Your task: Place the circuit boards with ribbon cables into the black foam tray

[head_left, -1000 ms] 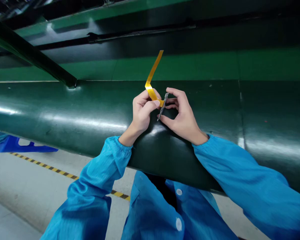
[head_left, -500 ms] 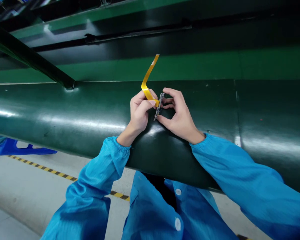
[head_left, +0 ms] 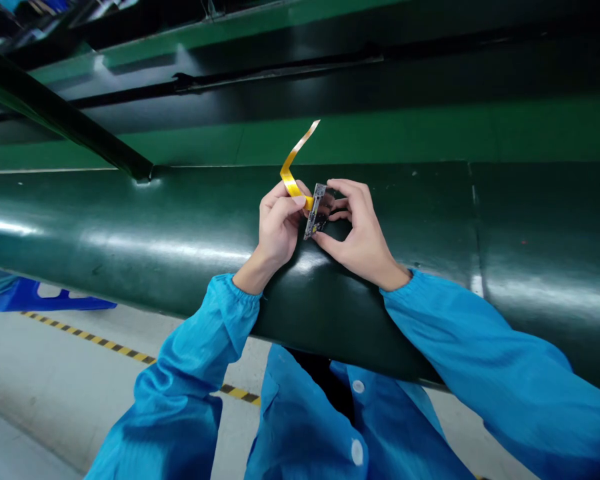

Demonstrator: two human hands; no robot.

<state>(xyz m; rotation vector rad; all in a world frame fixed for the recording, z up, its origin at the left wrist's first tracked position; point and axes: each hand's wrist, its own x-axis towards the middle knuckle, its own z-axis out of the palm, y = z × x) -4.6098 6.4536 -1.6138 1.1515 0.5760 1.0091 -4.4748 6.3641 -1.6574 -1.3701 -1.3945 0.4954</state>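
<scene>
A small circuit board [head_left: 315, 210] is held up on edge between my hands, above the green work surface. My right hand [head_left: 357, 223] grips it by its edges, thumb at the lower end and fingertips at the upper end. From the board's left side comes a yellow flat ribbon cable [head_left: 289, 179], which bends and rises with its far end free. My left hand [head_left: 280, 223] pinches this cable between thumb and fingers close to the board. Whether the cable sits in a connector is hidden by the left thumb and the board.
The green surface [head_left: 190, 220] spans the view and has a rounded front edge. A dark slanted post [head_left: 95, 137] meets it at the left. A blue plastic crate [head_left: 45, 297] is at the lower left, by black-and-yellow floor tape [head_left: 87, 337].
The board has turned so that more of its component face shows. Its lower end has shifted slightly left. The cable's free end has dipped a little; both hands keep their grip.
</scene>
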